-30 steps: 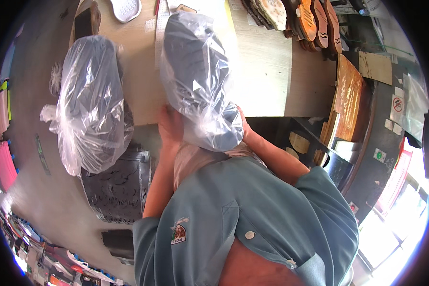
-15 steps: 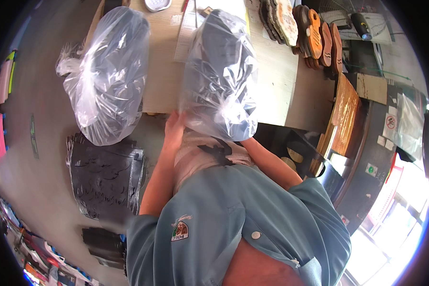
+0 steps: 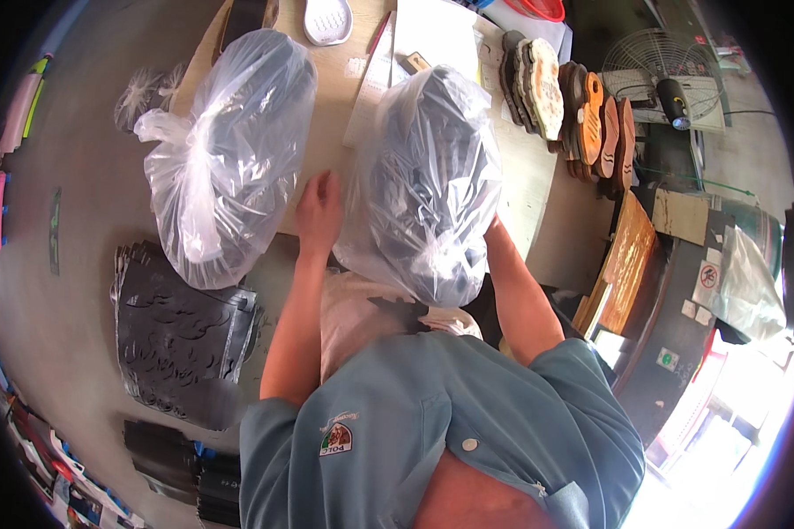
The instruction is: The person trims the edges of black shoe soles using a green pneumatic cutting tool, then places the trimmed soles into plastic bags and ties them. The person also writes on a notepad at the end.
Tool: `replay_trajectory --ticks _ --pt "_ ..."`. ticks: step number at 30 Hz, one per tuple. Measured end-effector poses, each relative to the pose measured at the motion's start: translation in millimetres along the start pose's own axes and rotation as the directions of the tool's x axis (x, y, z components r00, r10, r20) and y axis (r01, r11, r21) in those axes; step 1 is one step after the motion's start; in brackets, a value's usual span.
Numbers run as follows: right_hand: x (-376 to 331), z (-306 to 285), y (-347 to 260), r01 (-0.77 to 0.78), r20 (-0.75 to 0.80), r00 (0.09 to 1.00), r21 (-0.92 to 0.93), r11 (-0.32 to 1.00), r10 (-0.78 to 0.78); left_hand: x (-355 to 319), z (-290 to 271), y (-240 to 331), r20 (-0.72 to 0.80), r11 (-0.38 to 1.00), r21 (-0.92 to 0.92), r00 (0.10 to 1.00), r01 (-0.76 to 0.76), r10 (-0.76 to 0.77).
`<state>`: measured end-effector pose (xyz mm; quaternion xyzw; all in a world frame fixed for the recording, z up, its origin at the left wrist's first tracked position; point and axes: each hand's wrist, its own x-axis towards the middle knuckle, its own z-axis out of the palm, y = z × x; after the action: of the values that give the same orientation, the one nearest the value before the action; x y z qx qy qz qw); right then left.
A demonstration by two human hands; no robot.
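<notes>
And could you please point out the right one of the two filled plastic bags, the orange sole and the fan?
Right filled plastic bag [image 3: 432, 181]: head view, middle of its crinkled clear side.
Orange sole [image 3: 588, 130]: head view, middle of its face.
Fan [image 3: 656, 62]: head view, its wire grille.

Translucent whitish bag [image 3: 428, 176], dark inside, at upper centre, blue-green shirt [image 3: 379, 388] at lower centre, bright orange sole [image 3: 588, 132] upper right, black sheets [image 3: 181, 331] lower left

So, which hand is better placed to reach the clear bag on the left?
Probably the left hand: it is in the gap beside that bag, while the right hand, partly hidden, is at the right edge of the other bag.
</notes>
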<state>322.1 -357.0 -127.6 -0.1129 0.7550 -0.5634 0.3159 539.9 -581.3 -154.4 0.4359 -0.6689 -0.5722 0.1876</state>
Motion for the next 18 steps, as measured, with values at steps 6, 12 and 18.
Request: replay_trajectory --ticks 6,12,18 --pt "51 1 7 0.041 0.008 0.999 -0.167 0.985 -0.040 81 56 30 0.249 0.997 0.011 0.965 0.078 -0.078" --pt "79 0 21 0.047 0.014 0.999 -0.251 0.967 -0.045 111 73 32 -0.046 0.987 0.163 0.999 0.005 0.002" --pt "110 -8 19 0.043 0.017 0.999 -0.273 0.961 -0.040 136 82 40 0.074 0.996 -0.066 0.996 0.060 -0.055"
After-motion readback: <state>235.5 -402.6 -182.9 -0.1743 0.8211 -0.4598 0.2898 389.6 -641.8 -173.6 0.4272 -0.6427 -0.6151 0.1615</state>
